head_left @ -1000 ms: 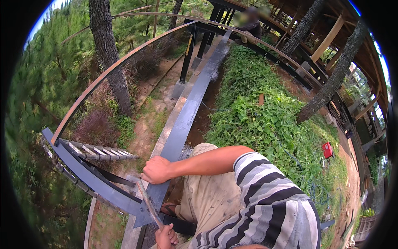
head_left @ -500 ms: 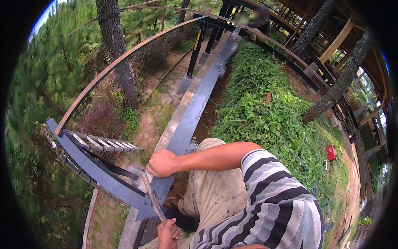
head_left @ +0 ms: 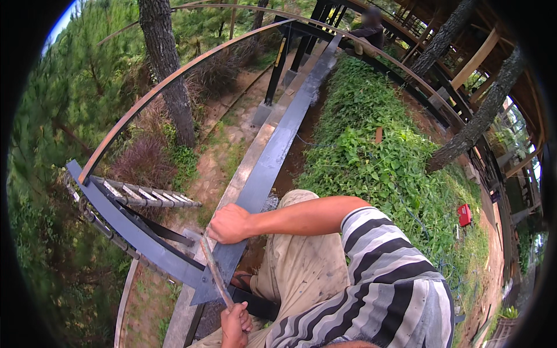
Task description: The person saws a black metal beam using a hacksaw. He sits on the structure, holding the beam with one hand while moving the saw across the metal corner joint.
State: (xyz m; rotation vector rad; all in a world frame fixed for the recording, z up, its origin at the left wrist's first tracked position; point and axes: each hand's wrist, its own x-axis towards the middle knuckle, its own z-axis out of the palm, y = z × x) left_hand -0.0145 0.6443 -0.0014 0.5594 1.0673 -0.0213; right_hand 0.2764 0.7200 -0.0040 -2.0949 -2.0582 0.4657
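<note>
Outdoors on a slope, rough-barked tree trunks (head_left: 165, 69) rise past a mound of leafy plants (head_left: 354, 122), and I'm looking down through the head camera. Over on the grass sits a red case (head_left: 464, 215), its contents hidden from me. Now to the left hand (head_left: 235, 325): fingers wrapped firmly round the lower end of a slim, mottled rod (head_left: 214, 269), which slants up across the pointed near end of a flat grey beam (head_left: 264, 168). At the rod's upper end, the right hand (head_left: 230, 223) is curled into a fist; I can't tell whether it grips the rod or only sits beside it. Smooth grey paint on that straight beam, and a curved grey beam (head_left: 130, 238) sweeping off to the left, a ladder (head_left: 154, 197) just beside it. Speckled beige trousers (head_left: 313, 261) and a striped shirt (head_left: 400, 261) fill my near view.
</note>
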